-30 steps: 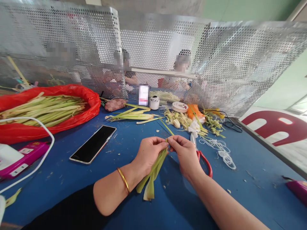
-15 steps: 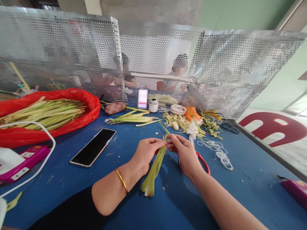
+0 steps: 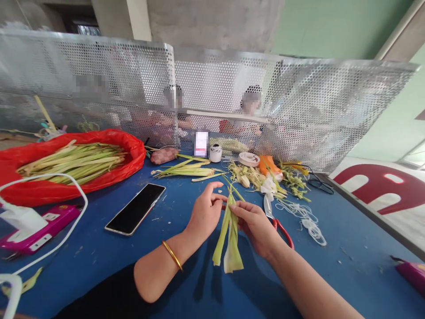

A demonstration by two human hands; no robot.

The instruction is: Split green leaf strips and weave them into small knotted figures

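My right hand (image 3: 255,226) pinches a bunch of pale green leaf strips (image 3: 229,239) near its top; the strips hang down over the blue table (image 3: 99,257). My left hand (image 3: 204,212), with a gold bangle on the wrist, sits just left of the strips, its thumb and fingers parted and touching the top of the bunch. Red-handled scissors (image 3: 277,221) lie on the table right behind my right hand.
A red plastic bag (image 3: 99,177) full of green stalks lies at the left. A black phone (image 3: 136,208), a pink power strip (image 3: 40,226) with a white cable, cut stalks (image 3: 186,170), leaf scraps (image 3: 252,175), white string (image 3: 308,221) lie around. Other people sit behind a perforated metal screen (image 3: 215,93).
My left hand has loosened from a pinch on the strips and opened. The bunch now hangs more upright from my right hand. The camera has tilted up a little.
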